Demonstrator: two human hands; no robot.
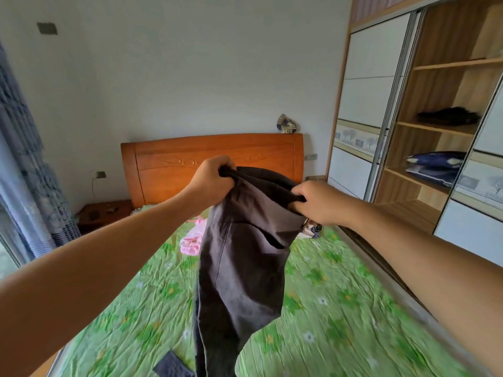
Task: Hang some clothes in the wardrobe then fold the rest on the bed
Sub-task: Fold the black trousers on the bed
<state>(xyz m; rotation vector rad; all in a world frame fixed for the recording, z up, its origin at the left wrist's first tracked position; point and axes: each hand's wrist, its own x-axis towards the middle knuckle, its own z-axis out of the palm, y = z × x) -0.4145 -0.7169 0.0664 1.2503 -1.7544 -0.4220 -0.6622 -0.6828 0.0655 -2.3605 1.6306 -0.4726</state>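
While we hold the dark trousers up by the waistband over the bed, the job, as we judge it, is to get them straight before they go down for folding. Our left hand and right hand each have the fingers clenched round a bunch of waistband, the left higher than the right, so the band slopes and sags between them and the legs hang twisted, running out of view at the bottom. To do this well we should level both hands, draw them apart until the band is taut, and let one leg settle on the other with seams matched; a short shake would likely clear the twist. Then we lay them on the green sheet before us, well apart from the pink garment and the small patterned item lying nearer the headboard, so nothing gets caught in the fold. The wardrobe stands open on our right, but we see no hanger, so folding seems the likelier step. A dark scrap of cloth at the lower edge may be a trouser leg or another piece; we cannot tell.
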